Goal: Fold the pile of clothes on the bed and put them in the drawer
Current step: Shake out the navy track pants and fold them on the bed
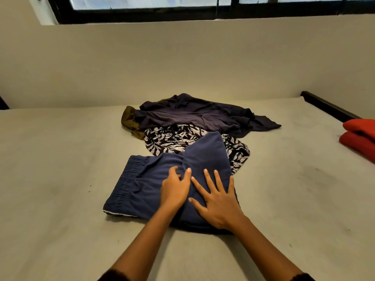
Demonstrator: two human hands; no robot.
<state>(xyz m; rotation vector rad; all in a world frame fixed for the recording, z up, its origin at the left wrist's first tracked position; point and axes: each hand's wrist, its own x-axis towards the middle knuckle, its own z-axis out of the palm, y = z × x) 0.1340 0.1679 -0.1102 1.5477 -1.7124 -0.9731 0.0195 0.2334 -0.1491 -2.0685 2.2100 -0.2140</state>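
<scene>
Pressing down on a pair of navy shorts (146, 185), a person works at the near middle of a bed (60, 159) covered in a pale sheet. The right hand (217, 205) lies flat on the folded-over leg of the shorts, fingers straight and spread apart. The left hand (175, 189) rests just beside it on the crease, fingers bent and close together. Whether they pinch the cloth or only push on it is hard to tell from this angle. The shorts lie with their elastic waistband toward the left, and their far corner overlaps a black-and-white leaf-print garment (172, 138). Behind that sit a crumpled dark purple garment (192, 114) and an olive garment (128, 120), all unfolded. Folded red clothes (361, 136) lie at the right edge of the bed, well apart from the pile. A dark-framed window (182, 7) runs along the wall above.
</scene>
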